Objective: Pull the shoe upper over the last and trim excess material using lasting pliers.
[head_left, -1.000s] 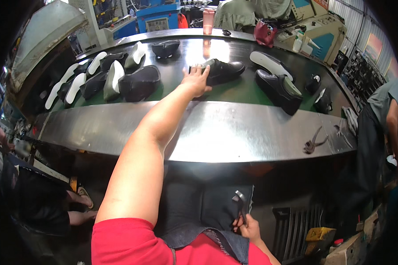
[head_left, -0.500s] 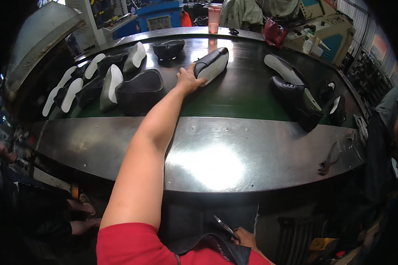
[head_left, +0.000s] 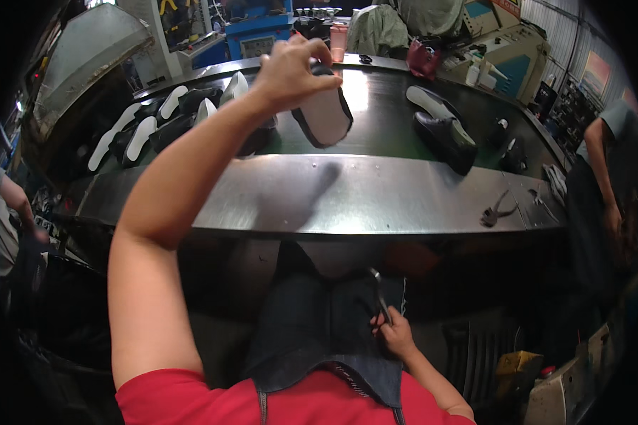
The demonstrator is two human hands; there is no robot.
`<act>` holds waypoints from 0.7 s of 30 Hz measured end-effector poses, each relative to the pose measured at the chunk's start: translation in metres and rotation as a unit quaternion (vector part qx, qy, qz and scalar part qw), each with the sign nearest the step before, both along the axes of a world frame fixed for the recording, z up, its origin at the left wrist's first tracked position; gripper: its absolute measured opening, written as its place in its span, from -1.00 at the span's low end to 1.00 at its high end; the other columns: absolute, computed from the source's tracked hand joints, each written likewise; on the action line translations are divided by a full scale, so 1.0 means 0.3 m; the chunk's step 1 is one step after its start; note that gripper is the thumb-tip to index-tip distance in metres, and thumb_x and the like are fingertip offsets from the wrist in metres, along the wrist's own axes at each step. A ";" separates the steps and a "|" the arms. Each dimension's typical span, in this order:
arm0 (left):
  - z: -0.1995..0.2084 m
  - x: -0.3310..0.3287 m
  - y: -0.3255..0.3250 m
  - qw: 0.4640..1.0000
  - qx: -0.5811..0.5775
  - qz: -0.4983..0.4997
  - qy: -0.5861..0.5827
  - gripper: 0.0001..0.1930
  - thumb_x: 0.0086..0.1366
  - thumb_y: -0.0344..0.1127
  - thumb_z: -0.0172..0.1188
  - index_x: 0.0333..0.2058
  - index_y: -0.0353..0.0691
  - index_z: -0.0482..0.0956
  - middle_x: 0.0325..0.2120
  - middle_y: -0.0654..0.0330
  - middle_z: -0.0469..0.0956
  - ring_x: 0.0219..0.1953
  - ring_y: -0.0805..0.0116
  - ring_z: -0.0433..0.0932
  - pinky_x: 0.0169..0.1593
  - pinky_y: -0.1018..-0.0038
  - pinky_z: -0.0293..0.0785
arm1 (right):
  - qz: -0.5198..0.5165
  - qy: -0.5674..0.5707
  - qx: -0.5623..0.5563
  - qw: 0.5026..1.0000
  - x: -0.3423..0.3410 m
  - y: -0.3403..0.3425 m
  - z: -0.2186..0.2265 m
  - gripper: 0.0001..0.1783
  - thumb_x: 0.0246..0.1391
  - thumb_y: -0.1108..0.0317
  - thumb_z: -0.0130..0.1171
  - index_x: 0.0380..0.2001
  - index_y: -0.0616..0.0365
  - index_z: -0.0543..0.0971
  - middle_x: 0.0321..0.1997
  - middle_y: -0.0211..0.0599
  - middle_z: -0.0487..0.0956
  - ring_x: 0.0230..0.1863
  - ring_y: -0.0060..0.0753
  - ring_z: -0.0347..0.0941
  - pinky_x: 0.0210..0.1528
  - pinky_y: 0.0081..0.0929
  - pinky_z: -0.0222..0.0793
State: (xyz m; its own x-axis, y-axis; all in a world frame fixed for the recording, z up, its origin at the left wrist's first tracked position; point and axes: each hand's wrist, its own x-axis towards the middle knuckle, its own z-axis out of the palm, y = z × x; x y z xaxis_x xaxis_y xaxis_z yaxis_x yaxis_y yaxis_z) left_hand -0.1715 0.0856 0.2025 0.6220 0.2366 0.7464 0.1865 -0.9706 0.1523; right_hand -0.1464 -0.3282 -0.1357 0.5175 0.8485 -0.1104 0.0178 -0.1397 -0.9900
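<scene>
My left hand (head_left: 298, 69) holds a black shoe (head_left: 324, 117) by its upper end, lifted above the green conveyor belt. The pale underside of the shoe faces me, with a black rim around it. Down by my lap, my right hand (head_left: 395, 333) grips the handles of metal pliers (head_left: 379, 294), whose head points upward. On the belt at the left, behind my left forearm, several black shoes (head_left: 170, 129) lie with white soles showing. To the right are a black lace-up shoe (head_left: 443, 142) and a pale-soled shoe (head_left: 432, 100).
A shiny metal ledge (head_left: 376, 198) runs along the belt's near side. Another pair of pliers (head_left: 500, 210) lies on its right part. A red bag (head_left: 424, 58) and a pink cup (head_left: 338, 42) stand at the far edge. People's arms show at far left (head_left: 18, 202) and right (head_left: 602, 166).
My left hand has lifted the shoe off the belt and tilted its underside toward me. My right hand has come further into view with the pliers. The view has shifted.
</scene>
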 end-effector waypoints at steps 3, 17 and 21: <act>0.104 -0.148 -0.174 0.992 0.034 -0.124 -0.007 -0.59 -0.04 0.02 0.45 -0.32 -0.14 0.64 -0.31 0.15 0.53 -0.26 0.24 0.53 -0.18 0.33 0.46 | -0.030 0.030 0.067 0.997 -0.027 -0.051 0.074 -0.97 0.17 0.51 0.03 -0.32 0.18 0.40 -0.30 -0.32 0.50 -0.37 -0.55 0.42 -0.23 -0.57 0.40; -0.556 -0.426 -0.647 0.898 -0.194 -0.314 0.238 -0.62 -0.16 -0.22 0.49 -0.34 -0.14 0.56 -0.23 0.10 0.46 -0.06 0.07 0.42 0.05 0.23 0.33 | 0.099 0.094 0.166 0.977 -0.070 0.133 0.316 -0.40 -0.30 0.42 0.57 -0.23 0.11 0.37 -0.07 -0.36 0.48 -0.28 -0.65 0.39 -0.29 -0.65 0.33; -0.664 -0.430 -0.660 0.891 -0.289 -0.316 0.151 -0.20 -0.08 -0.12 0.50 0.14 -0.19 0.34 0.05 -0.02 0.30 0.24 0.07 0.23 0.31 0.19 0.10 | 0.081 0.093 0.146 0.982 -0.070 0.187 0.301 -0.29 -0.42 0.33 0.65 -0.22 0.08 0.35 -0.40 -0.63 0.29 -0.41 -0.75 0.20 -0.39 -0.72 0.19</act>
State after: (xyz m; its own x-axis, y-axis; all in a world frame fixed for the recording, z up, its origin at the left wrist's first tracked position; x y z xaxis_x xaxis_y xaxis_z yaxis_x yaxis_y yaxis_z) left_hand -0.3005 -0.1125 0.0032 0.9195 0.0578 0.3887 -0.2523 -0.6715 0.6967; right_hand -0.1673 -0.2721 -0.0455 0.3668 0.9277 0.0696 -0.1694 0.1401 -0.9755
